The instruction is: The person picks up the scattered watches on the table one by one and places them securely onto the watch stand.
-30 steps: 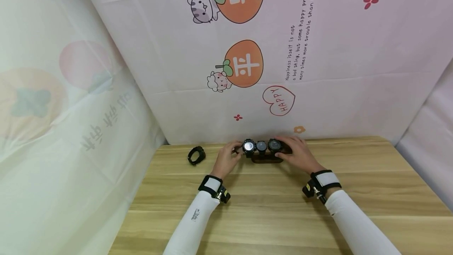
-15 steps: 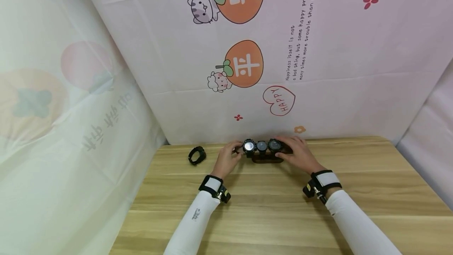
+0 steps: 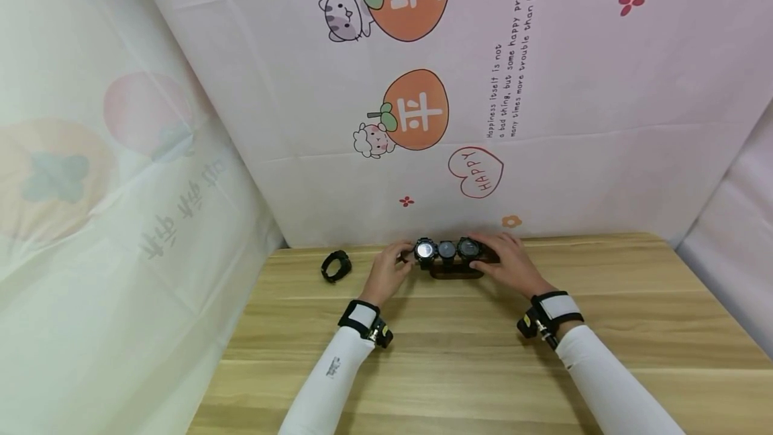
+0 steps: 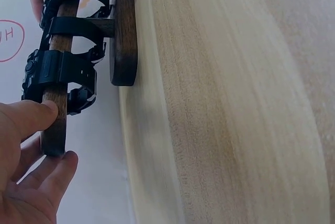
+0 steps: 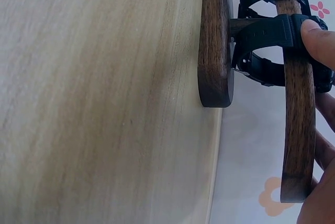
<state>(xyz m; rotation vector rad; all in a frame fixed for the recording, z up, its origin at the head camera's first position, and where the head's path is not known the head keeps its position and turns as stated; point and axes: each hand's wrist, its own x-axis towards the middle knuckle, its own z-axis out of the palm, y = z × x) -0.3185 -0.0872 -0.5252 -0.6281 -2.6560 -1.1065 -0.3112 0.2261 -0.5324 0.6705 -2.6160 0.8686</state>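
Observation:
A dark wooden watch stand stands at the table's back edge, its crossbar raised over a rounded base. Three black wristwatches are looped round the bar: a left watch with a bright, reflecting face, a smaller middle watch and a right watch. My left hand grips the bar's left end, thumb on the near side and fingers beyond it. With my right hand I pinch the right watch, the thumb on its strap; the other fingers are partly hidden behind the bar.
Another black wristwatch lies on its side at the table's back left. The wood-grain table ends against a printed white cloth. More cloth hangs at the left and right sides.

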